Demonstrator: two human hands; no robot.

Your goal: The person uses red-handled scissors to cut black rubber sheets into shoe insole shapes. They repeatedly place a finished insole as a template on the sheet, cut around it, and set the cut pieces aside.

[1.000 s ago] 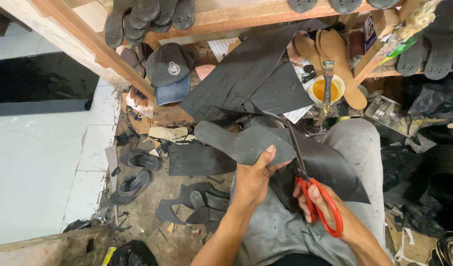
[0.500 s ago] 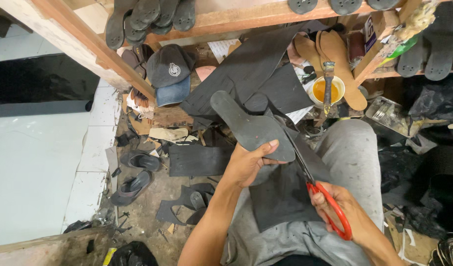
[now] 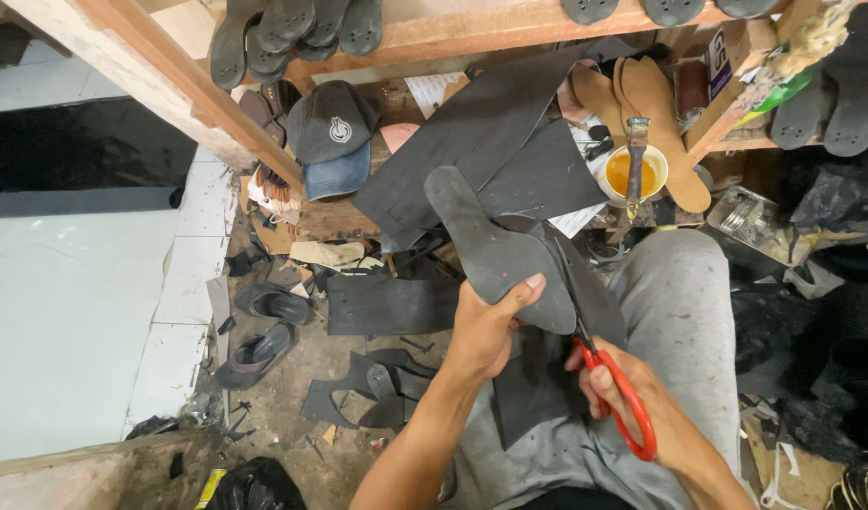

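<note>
Our left hand (image 3: pixel 486 326) pinches the dark grey, sole-shaped rubber piece (image 3: pixel 495 250) at its wide end, thumb on top and fingers curled beneath, holding it up over our grey-trousered lap (image 3: pixel 680 312). Our right hand (image 3: pixel 632 401) is closed through the loops of the red-handled steel scissors (image 3: pixel 609 378), whose blades run up along the sole's right edge, where a strip of black offcut sheet (image 3: pixel 595 297) hangs beside it (we cannot tell how far apart the blades are).

From the head view, the only one we have, a low wooden bench (image 3: pixel 340 217) carries large black rubber sheets (image 3: pixel 495 156), a dark cap with a denim brim (image 3: pixel 332 137), tan insoles (image 3: pixel 656 123) and a small tub of yellow glue (image 3: pixel 632 175) with a brush standing in it. Black scraps (image 3: pixel 373 397) and worn sandals (image 3: pixel 264 326) litter the floor.

The risk, as we judge it, is the blade wandering inside the outline because the sole flexes from a one-ended grip, or nicking the nearby thumb.
</note>
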